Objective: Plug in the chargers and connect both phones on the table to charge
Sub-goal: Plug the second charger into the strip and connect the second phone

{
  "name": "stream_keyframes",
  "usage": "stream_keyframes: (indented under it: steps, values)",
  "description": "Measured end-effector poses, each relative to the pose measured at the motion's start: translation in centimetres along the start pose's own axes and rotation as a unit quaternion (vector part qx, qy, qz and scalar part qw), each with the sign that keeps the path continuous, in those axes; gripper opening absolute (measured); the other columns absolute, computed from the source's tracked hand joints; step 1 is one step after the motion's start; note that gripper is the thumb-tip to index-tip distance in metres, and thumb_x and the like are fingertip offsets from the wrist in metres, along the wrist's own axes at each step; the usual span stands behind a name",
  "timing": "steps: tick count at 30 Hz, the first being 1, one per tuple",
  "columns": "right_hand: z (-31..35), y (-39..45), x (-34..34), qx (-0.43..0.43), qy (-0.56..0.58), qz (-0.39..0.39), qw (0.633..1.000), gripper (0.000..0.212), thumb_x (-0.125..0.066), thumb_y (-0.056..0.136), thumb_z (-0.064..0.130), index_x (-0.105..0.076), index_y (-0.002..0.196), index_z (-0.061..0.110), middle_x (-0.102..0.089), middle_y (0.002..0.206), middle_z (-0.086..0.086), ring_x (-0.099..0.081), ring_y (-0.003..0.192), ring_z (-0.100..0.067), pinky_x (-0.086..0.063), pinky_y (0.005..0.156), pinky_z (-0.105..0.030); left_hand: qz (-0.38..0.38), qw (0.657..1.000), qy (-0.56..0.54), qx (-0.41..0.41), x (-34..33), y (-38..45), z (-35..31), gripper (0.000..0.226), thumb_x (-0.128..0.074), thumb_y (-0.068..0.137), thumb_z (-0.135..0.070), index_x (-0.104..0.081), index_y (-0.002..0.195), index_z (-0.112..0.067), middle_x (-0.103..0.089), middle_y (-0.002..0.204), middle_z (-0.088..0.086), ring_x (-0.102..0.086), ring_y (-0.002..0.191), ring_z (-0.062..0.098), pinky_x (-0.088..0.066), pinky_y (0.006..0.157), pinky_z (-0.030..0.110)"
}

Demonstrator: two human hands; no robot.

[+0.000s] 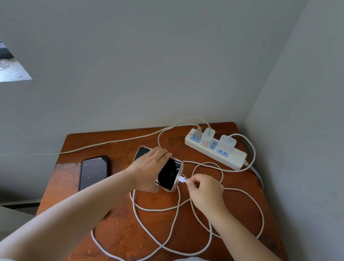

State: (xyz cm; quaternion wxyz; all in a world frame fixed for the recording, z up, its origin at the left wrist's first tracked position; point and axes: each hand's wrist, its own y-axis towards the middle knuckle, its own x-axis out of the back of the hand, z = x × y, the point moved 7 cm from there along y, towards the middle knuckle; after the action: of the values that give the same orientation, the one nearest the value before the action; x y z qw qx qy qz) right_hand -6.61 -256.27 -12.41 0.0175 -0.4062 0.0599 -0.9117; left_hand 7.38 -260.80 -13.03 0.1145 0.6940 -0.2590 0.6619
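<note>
Left hand [148, 168] clasps the rigid, slippery-cased phone [169, 174] by its edges; right hand [204, 190] pinches the stiff connector [182, 179], apparently seated; limp cable trails.

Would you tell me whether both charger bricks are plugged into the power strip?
Plugged in: both charger bricks stand upright in the power strip.
</note>
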Motion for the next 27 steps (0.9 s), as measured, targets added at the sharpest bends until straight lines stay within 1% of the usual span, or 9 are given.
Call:
stream_keyframes:
  steps: [3,6,9,13,16,20,22,24,27]
  values:
    - [0.7,0.2,0.5,0.012,-0.006,-0.016,1.0,0.019,-0.05,0.093,0.021,-0.067,0.089,0.012,-0.06,0.072,0.003,-0.052,0.073,-0.014,-0.027,0.079,-0.029,0.0,1.0,-0.007,0.014,0.3,0.0,0.1,0.095,-0.076,0.062,-0.03,-0.022,0.138,-0.014,-0.032,0.142,0.007,-0.025,0.131,0.023,-0.033,0.103,0.032]
    - [2.1,0.1,0.7,0.088,-0.104,-0.034,0.99,0.023,-0.047,0.095,0.025,-0.066,0.097,0.013,-0.067,0.089,-0.003,-0.057,0.084,-0.018,-0.025,0.082,-0.029,0.007,1.0,0.003,0.022,0.5,0.2,0.3,0.096,-0.077,0.062,-0.031,-0.022,0.138,-0.013,-0.032,0.143,0.007,-0.025,0.132,0.023,-0.032,0.104,0.033]
    - [2.9,0.1,0.3,0.165,-0.193,-0.011,0.967,0.025,-0.046,0.095,0.022,-0.067,0.096,0.01,-0.065,0.088,-0.006,-0.056,0.086,-0.021,-0.026,0.089,-0.033,0.023,0.999,0.017,0.014,0.6,0.3,0.1,0.096,-0.077,0.061,-0.031,-0.022,0.138,-0.013,-0.032,0.143,0.007,-0.026,0.131,0.023,-0.031,0.105,0.034]
    - [3.6,0.4,-0.1,0.226,-0.254,0.017,0.94,0.02,-0.048,0.094,0.013,-0.067,0.093,0.008,-0.063,0.086,-0.007,-0.053,0.085,-0.021,-0.027,0.091,-0.036,0.041,0.999,0.029,0.013,0.5,0.4,-0.1,0.096,-0.076,0.062,-0.029,-0.021,0.139,-0.012,-0.031,0.143,0.009,-0.026,0.131,0.024,-0.03,0.105,0.034]
    - [3.9,0.5,-0.2,0.249,-0.27,0.03,0.929,0.019,-0.048,0.092,0.008,-0.067,0.096,0.008,-0.064,0.088,-0.007,-0.053,0.089,-0.021,-0.027,0.092,-0.036,0.052,0.997,0.051,0.008,0.6,0.6,-0.3,0.097,-0.077,0.063,-0.029,-0.02,0.139,-0.01,-0.03,0.144,0.01,-0.026,0.132,0.025,-0.028,0.107,0.035]
    - [3.9,0.9,0.3,0.245,-0.278,0.028,0.928,0.021,-0.047,0.094,0.013,-0.067,0.099,0.008,-0.065,0.092,-0.008,-0.053,0.09,-0.021,-0.028,0.091,-0.034,0.051,0.998,0.046,0.013,0.9,0.8,-0.5,0.097,-0.078,0.062,-0.027,-0.022,0.138,-0.01,-0.032,0.143,0.01,-0.028,0.131,0.026,-0.03,0.106,0.035]
    - [4.2,0.7,0.8,0.232,-0.266,0.003,0.936,0.017,-0.054,0.091,0.014,-0.069,0.09,0.006,-0.067,0.083,-0.009,-0.056,0.083,-0.022,-0.033,0.085,-0.036,0.039,0.998,0.028,0.027,0.9,0.9,-0.3,0.096,-0.079,0.061,-0.028,-0.023,0.138,-0.011,-0.033,0.142,0.009,-0.028,0.13,0.024,-0.032,0.104,0.034]
    - [4.4,0.4,1.3,0.221,-0.249,-0.028,0.943,0.01,-0.073,0.077,0.008,-0.071,0.068,0.004,-0.066,0.061,-0.01,-0.059,0.061,-0.023,-0.042,0.07,-0.04,0.027,0.999,0.012,0.042,1.0,0.8,-0.1,0.096,-0.079,0.06,-0.029,-0.024,0.137,-0.012,-0.034,0.141,0.008,-0.029,0.13,0.024,-0.034,0.102,0.033]
    - [4.6,0.1,1.5,0.216,-0.235,-0.046,0.946,0.018,-0.085,0.058,0.003,-0.068,0.051,0.005,-0.06,0.044,-0.007,-0.057,0.044,-0.021,-0.047,0.055,-0.038,0.02,0.999,0.01,0.041,1.0,0.9,-0.2,0.096,-0.079,0.059,-0.03,-0.025,0.137,-0.012,-0.035,0.14,0.008,-0.031,0.128,0.024,-0.036,0.101,0.033]
